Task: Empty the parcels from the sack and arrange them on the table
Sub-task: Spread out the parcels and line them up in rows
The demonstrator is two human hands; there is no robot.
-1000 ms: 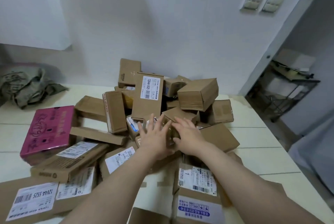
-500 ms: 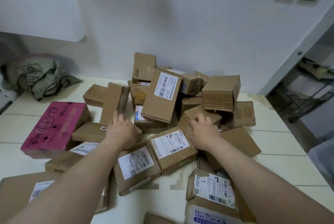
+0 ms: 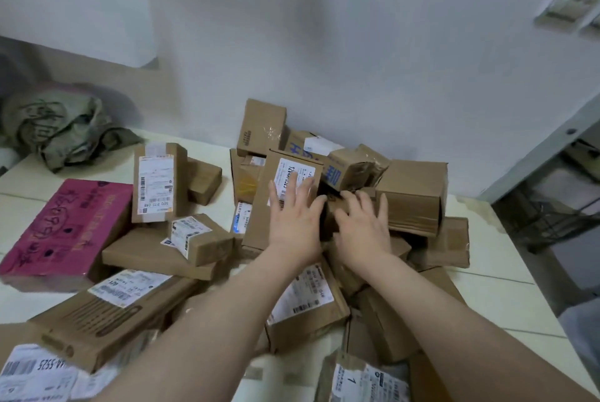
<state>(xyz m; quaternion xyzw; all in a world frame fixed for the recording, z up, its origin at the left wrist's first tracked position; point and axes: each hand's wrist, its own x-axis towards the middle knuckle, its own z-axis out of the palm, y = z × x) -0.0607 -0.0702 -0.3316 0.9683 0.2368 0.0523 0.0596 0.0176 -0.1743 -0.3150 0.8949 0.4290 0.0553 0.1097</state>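
Note:
Several brown cardboard parcels lie heaped on the pale table point(image 3: 480, 275), against the wall. My left hand point(image 3: 293, 216) rests flat, fingers spread, on a tall labelled parcel point(image 3: 263, 203) in the middle of the heap. My right hand point(image 3: 363, 226) lies beside it, fingers spread over small boxes, just left of a large plain box point(image 3: 412, 197). Neither hand grips anything. A pink box point(image 3: 65, 226) lies at the left. The empty, crumpled sack point(image 3: 61, 129) sits at the table's far left corner.
An upright labelled parcel point(image 3: 159, 184) stands left of the heap. Flat parcels point(image 3: 107, 314) crowd the near left edge, and a parcel marked 1 point(image 3: 363, 379) lies near me. A wire rack point(image 3: 552, 220) stands on the floor past the table's right edge.
Both hands moved further into the heap, the left one going right onto the tall labelled parcel. Parcels on the left were shifted; one now stands upright.

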